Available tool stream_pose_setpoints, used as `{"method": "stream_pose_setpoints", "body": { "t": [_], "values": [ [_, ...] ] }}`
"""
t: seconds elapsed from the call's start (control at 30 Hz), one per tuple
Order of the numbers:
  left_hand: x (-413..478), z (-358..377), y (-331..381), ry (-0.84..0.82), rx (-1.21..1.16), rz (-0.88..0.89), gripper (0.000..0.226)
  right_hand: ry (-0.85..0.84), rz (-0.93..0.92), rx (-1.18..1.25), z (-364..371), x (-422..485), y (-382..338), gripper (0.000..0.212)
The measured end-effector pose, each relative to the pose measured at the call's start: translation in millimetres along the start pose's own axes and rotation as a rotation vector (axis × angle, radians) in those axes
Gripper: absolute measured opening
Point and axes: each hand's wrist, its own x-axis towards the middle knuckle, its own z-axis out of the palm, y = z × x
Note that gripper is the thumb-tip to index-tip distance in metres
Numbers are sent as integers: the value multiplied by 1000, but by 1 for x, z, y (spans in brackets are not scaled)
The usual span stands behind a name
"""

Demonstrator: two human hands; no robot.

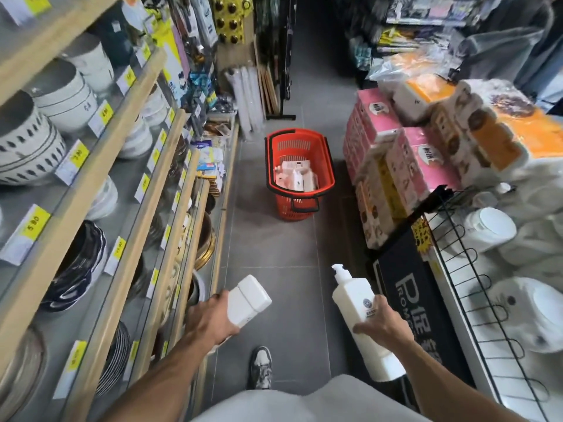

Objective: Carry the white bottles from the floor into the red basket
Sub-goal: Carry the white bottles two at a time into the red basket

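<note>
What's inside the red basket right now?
Several white bottles lie piled in the red basket. Whatever is under them, and the basket's floor, is covered, so I cannot count them.

We see a white square bottle (248, 300), a white pump bottle (350, 295), grey floor tiles (274, 245), a red basket (323, 153) with black handles (304, 205), pink packs (377, 117), orange packs (518, 123), yellow price tags (79, 156), and white bowls (27, 147) patterned with black dashes.

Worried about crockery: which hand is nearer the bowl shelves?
Left. The left hand, gripping a white bottle, is beside the bowl shelves; the right hand, holding a pump bottle, is across the aisle.
</note>
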Motion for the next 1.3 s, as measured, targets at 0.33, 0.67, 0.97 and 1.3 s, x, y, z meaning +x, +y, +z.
{"method": "stream_pose_setpoints", "body": {
  "t": [0.33, 0.67, 0.97, 1.3],
  "values": [
    [76, -31, -33, 6, 31, 40, 83, 40, 29, 5, -4, 42, -71, 78],
    [155, -76, -41, 34, 31, 48, 90, 57, 24, 32, -28, 95, -132, 77],
    [201, -108, -19, 17, 80, 12, 88, -1, 7, 5, -53, 145, -165, 79],
    [266, -142, 16, 23, 58, -16, 82, -37, 4, 55, -104, 215, -194, 76]
  ]
}}
